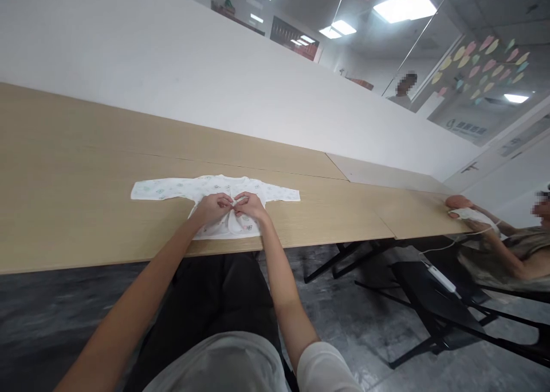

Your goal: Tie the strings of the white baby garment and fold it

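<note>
A small white baby shirt [215, 184] with a scattered print lies flat on the table, its long sleeves spread to both sides. My left hand [213, 207] pinches the front of the shirt near the middle with bent fingers. Right beside it, my right hand [250, 205] also pinches the fabric, and the fingertips of both hands nearly meet at the front opening. Below them the lower front edges are slightly lifted and folded. What exactly sits between the fingertips is too small to make out.
The long wooden table [86, 208] runs along a white wall [172, 82] with glass above. At the far right another person [511, 254] handles a doll [458, 202] and white cloth. A black folding chair [433, 294] holding a white power strip [442, 278] stands at the right.
</note>
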The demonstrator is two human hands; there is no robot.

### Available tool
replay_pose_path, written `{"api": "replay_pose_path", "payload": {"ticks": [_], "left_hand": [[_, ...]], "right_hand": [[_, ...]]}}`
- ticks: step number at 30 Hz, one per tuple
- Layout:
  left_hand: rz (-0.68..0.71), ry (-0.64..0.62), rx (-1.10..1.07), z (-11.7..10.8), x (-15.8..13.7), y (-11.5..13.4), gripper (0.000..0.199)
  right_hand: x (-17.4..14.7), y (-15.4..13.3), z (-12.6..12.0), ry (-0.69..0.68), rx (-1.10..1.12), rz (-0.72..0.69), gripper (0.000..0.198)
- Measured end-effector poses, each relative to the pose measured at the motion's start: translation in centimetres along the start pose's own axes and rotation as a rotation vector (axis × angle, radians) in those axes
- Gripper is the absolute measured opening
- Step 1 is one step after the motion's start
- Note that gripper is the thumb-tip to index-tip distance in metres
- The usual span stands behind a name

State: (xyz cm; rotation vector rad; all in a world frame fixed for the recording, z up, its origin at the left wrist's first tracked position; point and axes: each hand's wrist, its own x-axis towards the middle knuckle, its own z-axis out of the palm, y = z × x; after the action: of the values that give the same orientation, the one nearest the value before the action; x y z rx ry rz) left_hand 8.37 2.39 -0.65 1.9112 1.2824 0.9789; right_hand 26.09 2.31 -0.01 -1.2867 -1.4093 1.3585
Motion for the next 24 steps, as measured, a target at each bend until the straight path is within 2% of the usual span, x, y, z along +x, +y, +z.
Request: {"api": "replay_pose_path", "payload": {"ticks": [5,11,17,24], "left_hand": [[-0.048,0.048,0.028,0.1,-0.3,0.5,0.026],[-0.070,0.067,0.093,0.1,0.1,0.1,0.023],[-0.105,-0.026,0.102,-0.3,0.3,-0.1,0.029],[-0.094,0.045,0.067,0.2,0.5,-0.8,0.037]], "right_hand": [[0.4,0.4,0.0,0.001,-0.011,-0.007,0.026],[0.1,-0.2,-0.1,0.007,0.007,0.059,0.025],[-0.3,-0.6,-0.2,0.022,0.052,0.116,0.026],[-0.3,-0.9,-0.2,0.043,-0.016,0.134,0.025]]}}
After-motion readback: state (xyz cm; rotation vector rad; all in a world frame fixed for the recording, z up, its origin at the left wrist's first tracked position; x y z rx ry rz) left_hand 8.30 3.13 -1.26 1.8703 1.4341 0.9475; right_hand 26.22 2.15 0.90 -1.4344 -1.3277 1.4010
